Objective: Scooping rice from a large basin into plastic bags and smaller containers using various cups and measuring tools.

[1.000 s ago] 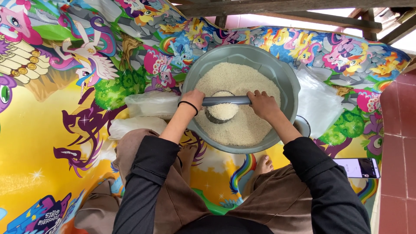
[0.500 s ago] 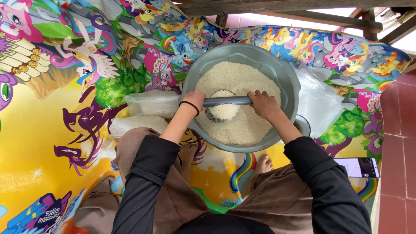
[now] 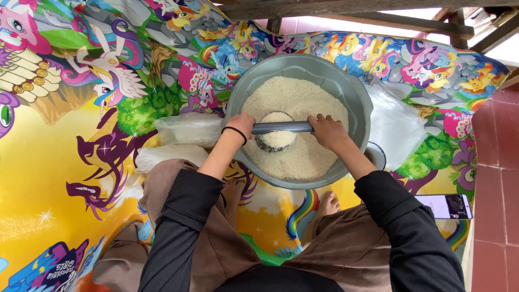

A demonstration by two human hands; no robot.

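A large grey basin [image 3: 358, 96] rests on the mat in front of my knees, filled with white rice [image 3: 294, 94]. In the rice stands a small round cup [image 3: 275, 139], heaped with rice. A grey rod [image 3: 282, 127] lies across the cup's top. My left hand [image 3: 241, 125] grips the rod's left end, right beside the cup; a black band circles that wrist. The rod's right end is gripped by my right hand [image 3: 327, 132], whose knuckles rest over the rice. Both sleeves are black.
A bright cartoon-printed mat [image 3: 65, 162] covers the floor. Clear plastic bags [image 3: 186, 128] lie left of the basin, another bag [image 3: 399, 127] to its right. A small round container [image 3: 377, 156] peeks from under the basin's right side. A phone [image 3: 446, 206] lies near red tiles [image 3: 497, 162].
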